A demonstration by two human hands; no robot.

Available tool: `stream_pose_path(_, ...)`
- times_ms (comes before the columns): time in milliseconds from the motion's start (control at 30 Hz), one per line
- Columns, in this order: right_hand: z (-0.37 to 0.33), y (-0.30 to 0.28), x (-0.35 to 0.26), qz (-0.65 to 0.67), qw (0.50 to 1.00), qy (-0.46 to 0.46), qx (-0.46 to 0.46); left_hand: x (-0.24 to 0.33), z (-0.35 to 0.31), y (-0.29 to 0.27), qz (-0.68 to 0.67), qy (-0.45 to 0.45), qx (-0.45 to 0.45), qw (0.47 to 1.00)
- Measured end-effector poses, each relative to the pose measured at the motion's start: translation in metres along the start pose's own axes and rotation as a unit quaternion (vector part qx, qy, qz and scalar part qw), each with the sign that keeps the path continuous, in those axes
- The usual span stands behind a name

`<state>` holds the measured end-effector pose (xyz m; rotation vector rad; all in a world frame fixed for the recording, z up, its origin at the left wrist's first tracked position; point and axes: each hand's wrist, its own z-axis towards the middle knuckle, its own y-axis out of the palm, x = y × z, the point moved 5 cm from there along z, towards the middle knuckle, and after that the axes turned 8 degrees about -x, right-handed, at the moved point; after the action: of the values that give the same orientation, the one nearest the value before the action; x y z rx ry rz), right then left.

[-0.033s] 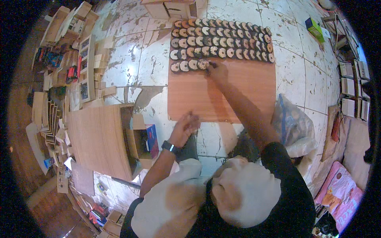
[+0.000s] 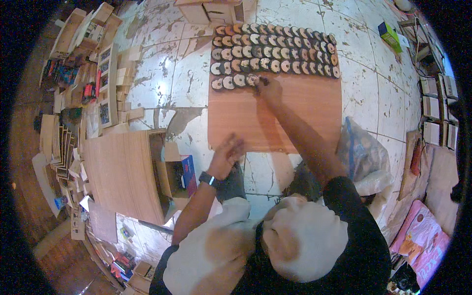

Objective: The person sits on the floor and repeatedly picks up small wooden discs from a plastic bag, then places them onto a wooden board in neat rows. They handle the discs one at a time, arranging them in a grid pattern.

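A reddish-brown wooden board [image 2: 226,118] lies on the floor before me. Overlapping rows of round discs [image 2: 265,50], pale or tan with dark rims and centre holes, cover its far part. At the end of the nearest, shorter row, my right hand [image 2: 269,91] has its fingers closed on the edge of a speckled disc [image 2: 252,80], which lies against its neighbour. My left hand [image 2: 227,156], slightly blurred, hovers by the board's near left edge with fingers apart and nothing in them. A dark watch [image 2: 207,179] is on that wrist.
Right of the board slumps a clear plastic bag [image 2: 366,157] with round things inside. On the left are a large wooden panel [image 2: 123,177], an open carton [image 2: 172,169] and stacked wood pieces [image 2: 59,142]. A wooden box [image 2: 211,11] stands beyond the board.
My left hand has shifted slightly up and left, its fingers more spread. My right hand stays almost in place, and the disc at its fingertips has turned or moved a little.
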<state>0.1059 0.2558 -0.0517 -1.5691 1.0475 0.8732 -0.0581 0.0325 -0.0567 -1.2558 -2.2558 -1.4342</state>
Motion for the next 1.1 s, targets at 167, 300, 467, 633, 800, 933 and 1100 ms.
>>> stream_pose_path(167,-0.012,-0.001,-0.004,-0.082,0.996,-0.040,0.023,0.057,0.059,-0.010,-0.017,0.052,0.035,0.998)
stream_pose_path(300,-0.016,0.000,-0.008,-0.052,0.994,-0.091,-0.006,0.085,0.112,-0.011,-0.166,0.076,0.053,0.982)
stream_pose_path(467,-0.011,0.014,0.010,0.099,0.993,-0.016,-0.055,0.099,0.128,0.000,-0.165,0.118,0.071,0.977)
stream_pose_path(633,-0.008,0.029,0.020,0.097,0.993,-0.062,-0.016,0.103,0.129,0.010,-0.159,0.158,0.096,0.970)
stream_pose_path(800,-0.016,0.032,0.027,0.059,0.997,0.033,0.032,0.096,0.133,0.010,-0.186,0.168,0.106,0.962)
stream_pose_path(933,-0.028,0.043,0.006,0.033,0.994,-0.049,-0.093,0.097,0.132,0.010,-0.176,0.179,0.090,0.964)
stream_pose_path(1100,-0.031,0.051,-0.008,0.003,0.986,-0.069,-0.151,0.099,0.130,0.010,-0.175,0.173,0.097,0.964)
